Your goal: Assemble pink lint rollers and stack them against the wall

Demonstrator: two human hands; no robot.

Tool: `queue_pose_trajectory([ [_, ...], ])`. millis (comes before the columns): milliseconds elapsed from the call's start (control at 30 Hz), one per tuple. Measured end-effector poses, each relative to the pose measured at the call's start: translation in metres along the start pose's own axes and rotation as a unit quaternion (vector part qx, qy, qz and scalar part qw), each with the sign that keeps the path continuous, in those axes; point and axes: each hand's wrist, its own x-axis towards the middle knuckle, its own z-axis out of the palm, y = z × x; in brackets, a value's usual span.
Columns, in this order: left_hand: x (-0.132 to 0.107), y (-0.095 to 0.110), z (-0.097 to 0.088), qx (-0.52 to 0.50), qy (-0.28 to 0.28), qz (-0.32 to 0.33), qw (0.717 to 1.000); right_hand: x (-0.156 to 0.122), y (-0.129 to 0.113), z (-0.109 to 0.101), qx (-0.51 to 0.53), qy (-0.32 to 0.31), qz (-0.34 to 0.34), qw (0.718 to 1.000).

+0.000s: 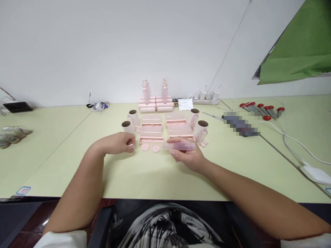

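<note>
My right hand (187, 156) is closed around a pale pink translucent handle piece (179, 146), held level just above the table. My left hand (119, 143) rests on the table with its fingers curled, pinching a small pink part (131, 145) next to a cardboard-cored roll (127, 126). Between the hands lie two pink round caps (150, 147). Behind them sit pink rectangular cases (151, 129) and more rolls (200, 128).
At the back stand two assembled pink rollers on stacked cases (155, 103). Red-handled screwdrivers (263, 111) and white cables (297, 139) lie to the right, a power strip (207, 100) by the wall, a bag (11, 136) far left. A green sheet (297, 48) hangs top right.
</note>
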Motion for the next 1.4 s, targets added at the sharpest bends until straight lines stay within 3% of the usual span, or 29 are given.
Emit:
queue_pose_trajectory([
  [167,0.008,0.02,0.016,0.03,0.001,0.042,0.999,0.001,0.002,-0.002,-0.047,-0.005,-0.002,0.999],
  [367,0.012,0.004,0.011,0.007,-0.006,-0.056,0.998,0.002,0.002,-0.002,-0.061,-0.012,0.001,0.998],
  [567,0.018,-0.003,0.013,-0.046,-0.005,-0.045,0.998,0.004,-0.003,-0.001,-0.081,-0.031,-0.009,0.996],
  [733,-0.005,-0.005,-0.005,-0.16,-0.001,-0.062,0.985,0.007,0.005,-0.004,-0.031,-0.09,-0.016,0.995],
  [800,-0.013,0.0,-0.009,-0.19,0.042,-0.011,0.981,0.007,0.007,-0.004,-0.004,-0.129,-0.012,0.992],
  [900,-0.012,0.019,0.003,-0.272,0.087,0.133,0.949,0.004,0.003,-0.001,0.027,-0.207,0.022,0.978],
  [1033,0.003,0.054,0.041,-0.31,0.034,0.287,0.906,-0.001,-0.006,0.003,0.047,-0.304,0.087,0.947],
  [1100,0.008,0.066,0.054,-0.304,0.01,0.315,0.899,-0.002,-0.008,0.004,0.049,-0.325,0.093,0.94],
  [1167,0.008,0.067,0.055,-0.317,0.003,0.315,0.895,-0.001,-0.007,0.005,0.063,-0.322,0.087,0.941],
  [1233,0.004,0.057,0.045,-0.335,0.044,0.308,0.889,0.0,-0.002,0.005,0.084,-0.302,0.083,0.946],
  [1333,-0.008,0.025,0.017,-0.35,0.216,0.291,0.864,0.002,0.005,0.004,0.085,-0.27,0.092,0.955],
  [1400,-0.015,0.002,0.0,-0.389,0.277,0.259,0.839,0.003,0.008,0.003,0.06,-0.255,0.103,0.96],
])
